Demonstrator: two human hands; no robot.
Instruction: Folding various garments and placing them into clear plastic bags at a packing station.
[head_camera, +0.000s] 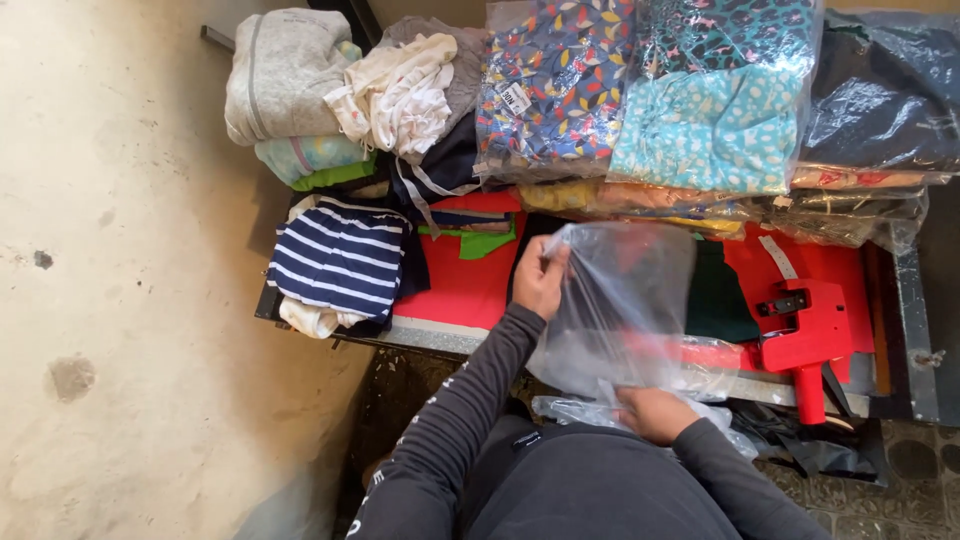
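I hold a clear plastic bag (625, 300) upright over the front edge of a red-topped table (460, 290). My left hand (540, 275) pinches the bag's upper left corner. My right hand (652, 412) grips its lower edge close to my body, above more crumpled clear plastic (590, 408). A dark green folded cloth (720, 295) lies on the table behind the bag, partly seen through it.
A red price-label gun (805, 335) lies at the table's right. Bagged patterned garments (640, 90) are stacked at the back. Folded clothes, including a navy-and-white striped piece (340, 262) and a grey garment (285, 70), sit at the left. Concrete floor (110, 300) lies left of the table.
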